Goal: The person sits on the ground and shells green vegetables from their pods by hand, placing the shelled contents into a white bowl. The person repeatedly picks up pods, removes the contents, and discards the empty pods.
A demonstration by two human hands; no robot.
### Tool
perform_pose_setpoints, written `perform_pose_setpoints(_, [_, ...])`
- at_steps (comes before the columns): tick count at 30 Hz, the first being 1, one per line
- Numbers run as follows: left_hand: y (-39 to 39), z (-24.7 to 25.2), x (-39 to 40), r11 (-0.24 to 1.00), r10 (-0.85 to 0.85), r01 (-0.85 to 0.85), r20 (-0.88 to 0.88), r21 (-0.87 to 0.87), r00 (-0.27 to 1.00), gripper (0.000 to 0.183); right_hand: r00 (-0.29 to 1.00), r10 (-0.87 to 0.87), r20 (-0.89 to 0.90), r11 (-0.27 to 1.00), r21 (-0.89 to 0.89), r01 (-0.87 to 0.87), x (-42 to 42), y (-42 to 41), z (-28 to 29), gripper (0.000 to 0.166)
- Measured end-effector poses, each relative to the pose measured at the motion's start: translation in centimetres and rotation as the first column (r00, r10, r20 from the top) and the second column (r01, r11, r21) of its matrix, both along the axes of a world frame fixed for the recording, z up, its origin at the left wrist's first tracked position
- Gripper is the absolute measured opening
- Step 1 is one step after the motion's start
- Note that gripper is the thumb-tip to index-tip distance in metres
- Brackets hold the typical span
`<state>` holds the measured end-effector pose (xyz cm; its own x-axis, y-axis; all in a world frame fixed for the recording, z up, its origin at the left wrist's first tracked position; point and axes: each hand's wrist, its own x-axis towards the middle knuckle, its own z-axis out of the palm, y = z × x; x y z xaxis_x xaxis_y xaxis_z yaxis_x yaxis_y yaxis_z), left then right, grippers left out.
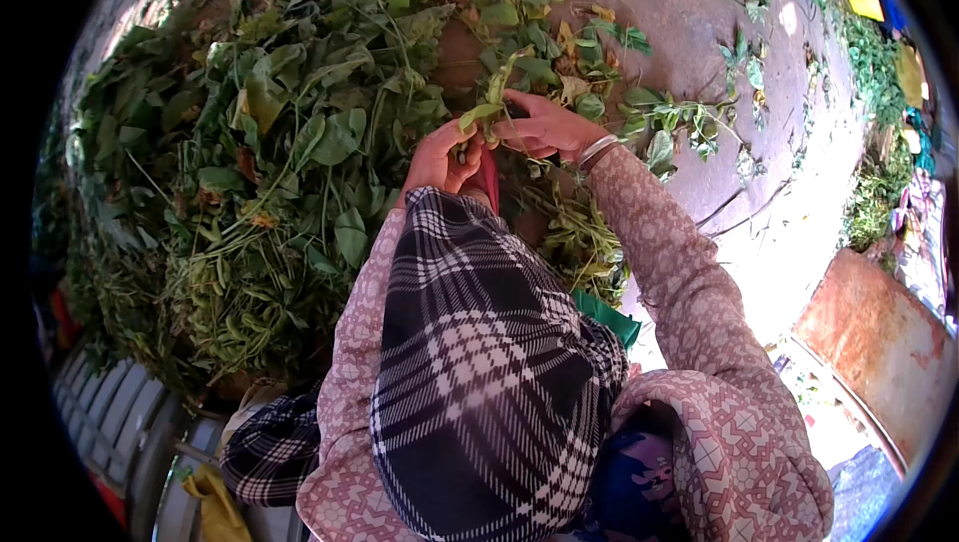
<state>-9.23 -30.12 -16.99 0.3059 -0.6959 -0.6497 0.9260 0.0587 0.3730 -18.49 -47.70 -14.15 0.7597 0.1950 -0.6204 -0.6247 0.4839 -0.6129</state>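
My left hand [440, 156] and my right hand [551, 126] meet over the plants in front of me. Between their fingertips is a green leafy sprig [496, 89], its tip pointing away from me. Small pale green pods seem to lie at my left fingers, partly hidden by them. A silver-coloured bangle [598, 148] circles my right wrist. Just below the hands a strip of red material [490, 178] shows, mostly covered. To the left rises a big heap of cut leafy plants [300, 115], with green pods [236, 317] along its near side.
More podded stems [581, 242] lie under my right forearm, near a green piece of material [607, 317]. Loose leaves [674, 119] are scattered over the bare floor [659, 25]. At right stands a rusty metal sheet [869, 347]. Black-and-white checked cloth [487, 362] covers my lap area.
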Motion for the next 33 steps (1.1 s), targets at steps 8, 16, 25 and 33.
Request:
perform_pose_setpoints(8, [-0.2, 0.4, 0.7, 0.973, -0.219, 0.205, 0.132, 0.107, 0.967, 0.016, 0.993, 0.043, 0.113, 0.860, -0.510, 0.021, 0.4, -2.0, -0.2, 0.040])
perform_pose_setpoints(16, [-0.6, 0.1, 0.4, 0.995, -0.084, 0.083, 0.019, 0.054, 0.996, 0.012, 0.916, 0.136, 0.377, 0.390, -0.870, 0.300, -2.3, 3.1, 1.8, 0.017])
perform_pose_setpoints(25, [-0.2, -0.2, 0.3, 0.988, -0.096, 0.089, 0.048, 0.123, 0.994, 0.007, 0.970, 0.066, 0.234, 0.527, -0.834, 0.165, -2.2, 7.3, 1.2, 0.019])
perform_pose_setpoints(33, [-0.5, 0.4, 0.4, 0.992, -0.058, 0.061, -0.029, 0.111, 0.998, 0.018, 0.935, -0.200, 0.292, 0.769, -0.545, 0.334, -2.3, 7.4, -0.5, 0.016])
